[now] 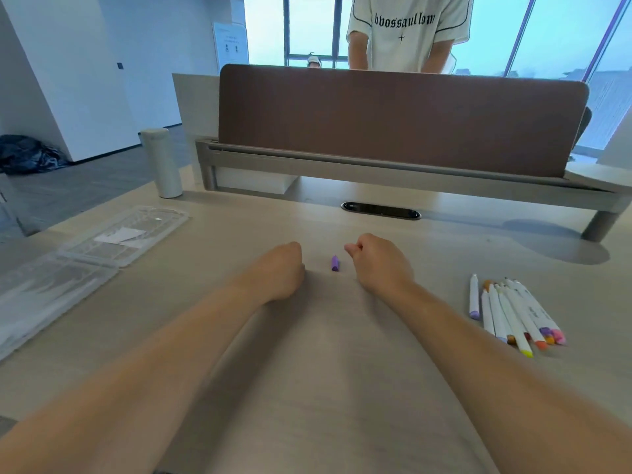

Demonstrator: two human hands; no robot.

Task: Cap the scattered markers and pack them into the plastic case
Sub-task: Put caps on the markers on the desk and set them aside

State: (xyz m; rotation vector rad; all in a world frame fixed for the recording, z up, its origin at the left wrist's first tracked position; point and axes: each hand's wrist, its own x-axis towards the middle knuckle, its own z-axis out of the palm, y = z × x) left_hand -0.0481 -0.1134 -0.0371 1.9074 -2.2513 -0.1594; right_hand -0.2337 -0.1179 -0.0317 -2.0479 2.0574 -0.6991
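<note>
Pale wood-grain surface [342,371], broad bare room at centre; brown divider screen [400,121] along the far edge. Clear plastic case [85,265], lying open at the left edge; bundle of markers [513,313] at right, long axes running near-to-far, coloured ends toward the viewer. Left hand [277,271] and right hand [379,261], fingers curled into loose fists grasping nothing visible, flank a purple cap [335,263] pointing away.

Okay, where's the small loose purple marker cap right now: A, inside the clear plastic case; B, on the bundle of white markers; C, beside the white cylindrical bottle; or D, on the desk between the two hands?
D: the small loose purple marker cap lies on the desk between the left hand and the right hand.
</note>
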